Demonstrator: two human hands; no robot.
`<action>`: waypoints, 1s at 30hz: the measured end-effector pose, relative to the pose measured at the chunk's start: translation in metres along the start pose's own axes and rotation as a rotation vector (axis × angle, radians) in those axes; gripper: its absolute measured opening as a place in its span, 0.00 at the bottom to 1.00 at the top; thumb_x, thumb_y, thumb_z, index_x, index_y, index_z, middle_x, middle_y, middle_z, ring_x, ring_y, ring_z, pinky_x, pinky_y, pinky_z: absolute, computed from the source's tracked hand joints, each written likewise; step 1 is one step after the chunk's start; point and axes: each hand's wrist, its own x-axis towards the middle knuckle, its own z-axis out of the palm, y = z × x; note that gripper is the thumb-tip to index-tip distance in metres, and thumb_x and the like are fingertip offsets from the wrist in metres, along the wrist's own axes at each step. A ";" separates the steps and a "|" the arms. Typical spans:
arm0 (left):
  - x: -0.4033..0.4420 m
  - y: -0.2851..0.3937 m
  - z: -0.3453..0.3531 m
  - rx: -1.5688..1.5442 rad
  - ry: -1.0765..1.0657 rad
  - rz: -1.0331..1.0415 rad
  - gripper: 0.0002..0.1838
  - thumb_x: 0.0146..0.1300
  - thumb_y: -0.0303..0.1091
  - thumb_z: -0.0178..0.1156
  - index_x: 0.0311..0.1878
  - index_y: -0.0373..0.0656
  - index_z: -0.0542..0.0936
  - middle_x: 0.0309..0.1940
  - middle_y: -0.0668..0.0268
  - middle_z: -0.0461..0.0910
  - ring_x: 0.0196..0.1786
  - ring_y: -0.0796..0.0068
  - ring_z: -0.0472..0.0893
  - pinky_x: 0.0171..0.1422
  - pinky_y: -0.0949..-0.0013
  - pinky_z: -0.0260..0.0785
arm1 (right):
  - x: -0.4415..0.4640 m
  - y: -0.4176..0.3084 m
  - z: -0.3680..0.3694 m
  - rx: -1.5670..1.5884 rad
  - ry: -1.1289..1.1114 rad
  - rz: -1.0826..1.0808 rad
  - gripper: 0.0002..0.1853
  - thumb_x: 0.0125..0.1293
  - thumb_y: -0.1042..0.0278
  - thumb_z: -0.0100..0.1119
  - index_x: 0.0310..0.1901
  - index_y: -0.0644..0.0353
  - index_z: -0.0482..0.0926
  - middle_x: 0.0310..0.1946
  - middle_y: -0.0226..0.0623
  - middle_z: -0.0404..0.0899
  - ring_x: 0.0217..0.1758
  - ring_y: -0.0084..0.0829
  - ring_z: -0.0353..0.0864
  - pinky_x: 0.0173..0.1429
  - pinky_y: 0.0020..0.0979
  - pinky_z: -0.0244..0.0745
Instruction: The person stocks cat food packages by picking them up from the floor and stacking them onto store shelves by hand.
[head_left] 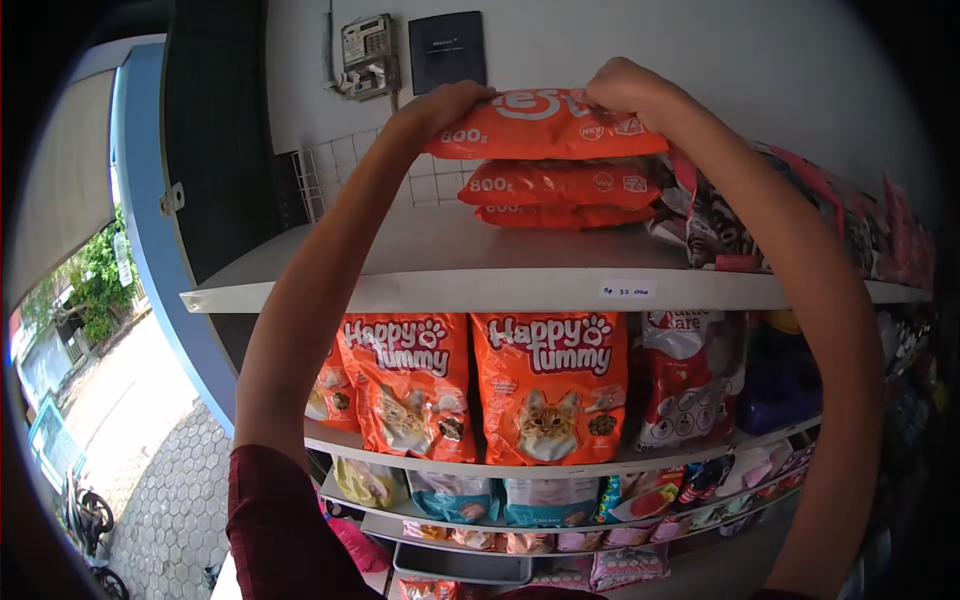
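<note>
Above the top shelf, an orange 800 g bag of pet food (pixel 545 135) is between my two hands. My left hand (pixel 455 100) grips its upper left corner, with most fingertips hidden behind it. On the upper right edge, my right hand (pixel 622 88) is closed with bent fingers. Two more orange 800 g bags (pixel 560 185) lie flat in a stack directly beneath. I cannot tell whether the held bag rests on them. Dark and pink bags (pixel 725 215) lie to the right of the stack, partly behind my right forearm.
The white top shelf (pixel 400 290) carries a price label (pixel 628 292). Upright Happy Tummy cat food bags (pixel 550 390) fill the shelf below, with several pouches (pixel 450 495) lower down. A meter (pixel 368 55) hangs on the wall. An open doorway lies to the left.
</note>
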 end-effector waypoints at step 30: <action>-0.050 0.003 0.027 0.376 0.112 0.105 0.34 0.68 0.59 0.41 0.51 0.33 0.76 0.46 0.53 0.78 0.43 0.69 0.78 0.49 0.68 0.69 | 0.016 0.012 0.038 -0.747 0.152 -0.137 0.17 0.55 0.66 0.63 0.43 0.70 0.80 0.41 0.50 0.83 0.41 0.47 0.84 0.42 0.38 0.79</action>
